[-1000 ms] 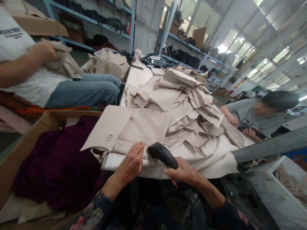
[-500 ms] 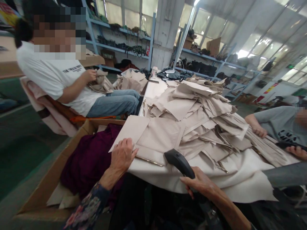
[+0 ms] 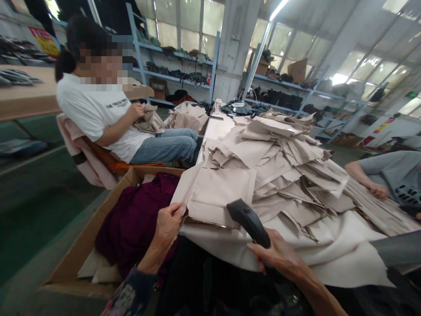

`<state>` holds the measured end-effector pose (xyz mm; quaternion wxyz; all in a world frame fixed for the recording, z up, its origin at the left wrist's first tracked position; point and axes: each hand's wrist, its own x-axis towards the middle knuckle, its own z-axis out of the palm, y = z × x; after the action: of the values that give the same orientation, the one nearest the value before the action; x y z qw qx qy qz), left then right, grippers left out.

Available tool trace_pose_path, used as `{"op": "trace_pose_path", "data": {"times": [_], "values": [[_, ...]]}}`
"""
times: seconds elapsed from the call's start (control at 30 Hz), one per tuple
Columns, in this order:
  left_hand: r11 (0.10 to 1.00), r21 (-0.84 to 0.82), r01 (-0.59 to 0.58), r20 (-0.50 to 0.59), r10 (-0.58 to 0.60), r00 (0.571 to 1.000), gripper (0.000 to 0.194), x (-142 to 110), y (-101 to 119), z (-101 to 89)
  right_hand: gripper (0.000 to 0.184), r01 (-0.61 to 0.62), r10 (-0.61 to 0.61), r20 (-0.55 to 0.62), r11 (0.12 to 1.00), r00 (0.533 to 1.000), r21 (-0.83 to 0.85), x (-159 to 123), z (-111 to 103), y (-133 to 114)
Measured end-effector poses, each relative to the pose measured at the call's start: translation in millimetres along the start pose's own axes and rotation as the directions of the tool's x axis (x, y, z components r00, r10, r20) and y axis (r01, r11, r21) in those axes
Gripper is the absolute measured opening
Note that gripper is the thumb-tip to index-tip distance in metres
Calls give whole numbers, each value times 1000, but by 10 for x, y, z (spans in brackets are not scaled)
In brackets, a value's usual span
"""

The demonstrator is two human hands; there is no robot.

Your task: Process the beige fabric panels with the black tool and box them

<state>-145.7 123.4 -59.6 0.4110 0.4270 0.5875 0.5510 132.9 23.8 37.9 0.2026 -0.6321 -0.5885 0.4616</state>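
My left hand [image 3: 168, 224] pinches the near left edge of a beige panel [image 3: 220, 188] between thumb and fingers. The panel looks like leather or coated cloth and lies at the table's near edge. A strip of zipper teeth [image 3: 221, 225] shows along its near side. My right hand [image 3: 279, 252] is closed around a black curved hand tool [image 3: 248, 219] with a wide flat head; its exact kind I cannot tell. The head sits over the panel's near right corner; whether it touches is unclear. Just beyond lies a large loose pile of similar beige pieces [image 3: 272, 149].
To the left, a cardboard box [image 3: 70, 259] holds dark purple cloth [image 3: 134, 224]. A seated person in a white shirt [image 3: 98, 105] handles beige material. Another person's hand [image 3: 378, 191] rests by stacked strips at the right. White cloth [image 3: 329, 254] drapes over the table's front edge.
My left hand has gone from lying over the panel's left flap to pinching its edge, and the flap is now lifted and folded. The black tool stays near the same corner. The view has shifted slightly.
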Motion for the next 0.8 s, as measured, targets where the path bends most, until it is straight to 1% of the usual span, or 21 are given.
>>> {"op": "trace_pose_path", "data": {"times": [0.1,0.17,0.23,0.4,0.53,0.6,0.7,0.73,0.8], "values": [[987,-139,76,47,-70,996,42,-68,28,18,14,23,-23,70,1000,997,2,71,96,-29],[955,-262,136,91,-116,989,38,-116,60,45,13,20,-22,110,1000,994,15,135,171,-54],[923,-347,168,134,-129,983,32,-162,76,93,13,22,-27,142,999,990,37,175,229,-102],[900,-397,180,189,-112,976,24,-226,54,229,13,76,-92,216,994,972,81,189,314,-285],[811,-522,265,296,-120,948,26,-218,102,210,14,40,-83,293,988,953,150,319,397,-383],[776,-555,301,344,-116,932,28,-212,137,178,15,29,-88,294,979,952,200,428,429,-431],[766,-555,325,380,-114,918,28,-213,159,154,16,58,-114,225,969,968,241,540,430,-507],[762,-558,328,383,-114,917,28,-214,157,153,17,70,-122,210,968,970,242,545,419,-523],[744,-582,327,375,-111,920,27,-215,148,156,17,71,-123,228,972,966,226,502,393,-523]]}}
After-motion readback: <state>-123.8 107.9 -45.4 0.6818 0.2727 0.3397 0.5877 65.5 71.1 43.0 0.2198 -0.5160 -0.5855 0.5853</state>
